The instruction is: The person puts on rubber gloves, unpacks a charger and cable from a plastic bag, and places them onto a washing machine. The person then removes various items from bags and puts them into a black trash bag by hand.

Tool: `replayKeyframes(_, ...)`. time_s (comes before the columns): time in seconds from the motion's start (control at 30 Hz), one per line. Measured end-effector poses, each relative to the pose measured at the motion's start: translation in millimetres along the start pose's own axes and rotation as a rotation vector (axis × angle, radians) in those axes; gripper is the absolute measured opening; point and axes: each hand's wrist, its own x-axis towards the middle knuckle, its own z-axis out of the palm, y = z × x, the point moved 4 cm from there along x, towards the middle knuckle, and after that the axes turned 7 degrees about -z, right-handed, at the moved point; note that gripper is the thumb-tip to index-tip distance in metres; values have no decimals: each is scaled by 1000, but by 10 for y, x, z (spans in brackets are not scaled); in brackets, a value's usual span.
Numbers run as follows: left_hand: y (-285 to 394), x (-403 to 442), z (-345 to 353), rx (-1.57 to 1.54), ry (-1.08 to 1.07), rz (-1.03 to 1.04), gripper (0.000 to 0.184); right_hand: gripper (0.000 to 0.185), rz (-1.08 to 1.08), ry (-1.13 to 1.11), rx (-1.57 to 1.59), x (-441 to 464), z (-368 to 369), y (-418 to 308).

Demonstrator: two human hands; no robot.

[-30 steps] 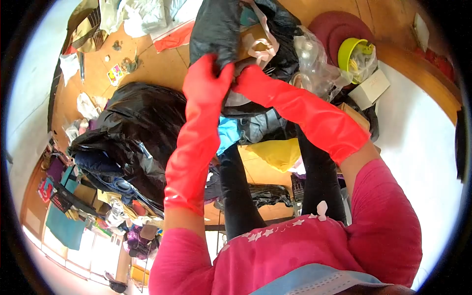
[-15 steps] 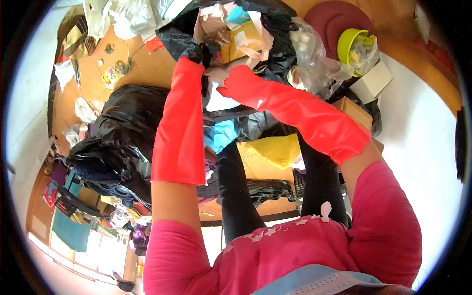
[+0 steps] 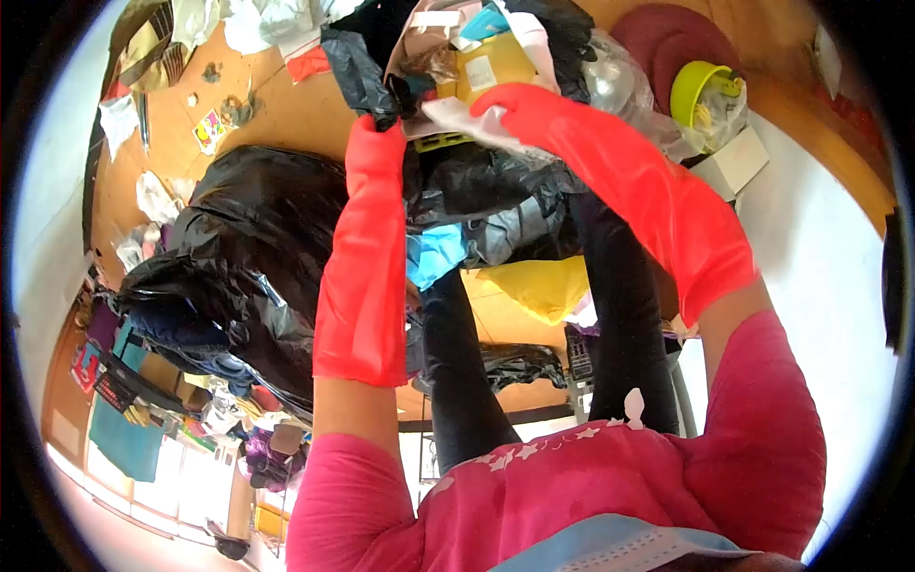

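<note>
Both my hands wear long red rubber gloves. My left hand (image 3: 376, 145) is closed on the gathered edge of a black plastic bag (image 3: 355, 76). To its right, my right hand (image 3: 515, 107) pinches a white, thin, limp piece (image 3: 467, 122), paper or plastic; I cannot tell which. Past both hands lies an open pinkish bag or box (image 3: 419, 38) with a yellow packet (image 3: 500, 67), a blue piece (image 3: 484, 24) and a brown clear-wrapped item (image 3: 431, 65) inside. Under my right forearm is more crumpled black plastic (image 3: 477, 181).
A large black bag of dark cloth (image 3: 257, 219) lies left. A light-blue piece (image 3: 437, 255) and a yellow bag (image 3: 538, 286) are near my legs. Right are clear plastic (image 3: 620, 81), a lime-green container (image 3: 688, 91), a maroon round cushion (image 3: 667, 38) and a white box (image 3: 734, 162).
My right hand has moved up and right, and the white piece has risen with it, now stretched sideways. My left hand keeps its hold on the black bag and sits slightly lower.
</note>
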Motion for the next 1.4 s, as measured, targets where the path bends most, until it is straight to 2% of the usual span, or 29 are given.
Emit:
replayKeyframes(0.03,-17,-16,18,-5,1,-4,44,31,2,-3,-5,246,-72,129)
replayKeyframes(0.07,-8,-46,18,-16,28,20,44,30,-8,38,-164,438,-115,166)
replayKeyframes(0.13,14,-112,1,-21,75,42,43,26,-18,207,-722,693,-172,75)
replayKeyframes(0.2,1,-97,16,-40,73,24,42,23,-14,353,-1080,835,-191,-18)
replayKeyframes(0.37,19,-75,-14,-66,71,18,42,17,-15,572,-1465,1180,-160,-151)
replayKeyframes(0.43,17,-65,-8,-173,105,104,38,16,-47,601,-1477,1342,-161,-159)
replayKeyframes(0.57,27,-69,7,-167,105,96,36,16,-98,575,-1456,1667,-166,-105)
replayKeyframes(0.63,-3,-31,44,-126,84,74,44,15,-116,552,-1435,1786,-159,-66)
replayKeyframes(0.73,18,-12,48,-168,108,126,45,15,-148,505,-1395,1878,-177,-27)
replayKeyframes(0.83,132,-100,-32,-154,94,28,44,14,-199,436,-1351,1862,-182,-20)
replayKeyframes(0.97,99,-30,62,-227,108,64,42,14,-278,289,-1337,1601,-68,-1)
replayKeyframes(1.1,97,23,108,-147,103,71,41,13,-402,113,-1450,1131,162,92)
replayKeyframes(1.17,92,33,128,-149,84,66,41,13,-451,98,-1535,970,142,198)
replayKeyframes(1.27,107,37,137,-182,81,101,42,11,-585,183,-1344,847,59,192)
replayKeyframes(1.4,141,-2,127,-169,65,67,42,10,-611,127,-1285,585,28,145)
